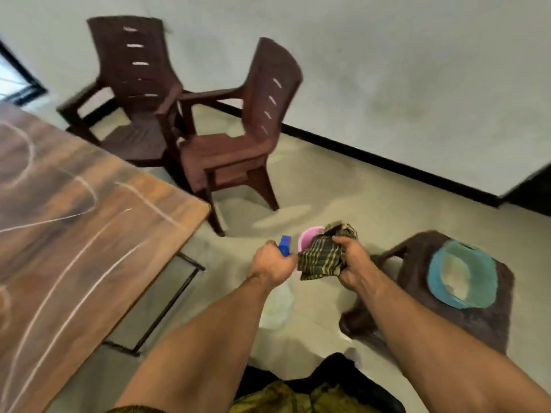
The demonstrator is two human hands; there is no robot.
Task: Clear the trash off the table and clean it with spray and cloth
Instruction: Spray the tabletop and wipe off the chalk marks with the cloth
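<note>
Checked cloth [323,254] bunched in the right hand [354,263], fingers curled round it, off the table's [89,222] right corner, over the floor. Left hand [272,262] grips the blue-headed spray bottle [285,244] just table-side of the cloth. Pink container [307,238] is behind the cloth. Stool [483,326] with teal basin [436,272] is farther right of the table, brown chairs [238,144] beyond its far edge.

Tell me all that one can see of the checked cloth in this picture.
The checked cloth looks like soft woven fabric, dark green with pale yellow lines crossing in squares. It is crumpled into a loose bundle, held up above the floor. The right hand grips it from the right side. It overlaps a pink container behind it; whether they touch is unclear. The left hand, holding the spray bottle, is just beside its left edge.
</note>
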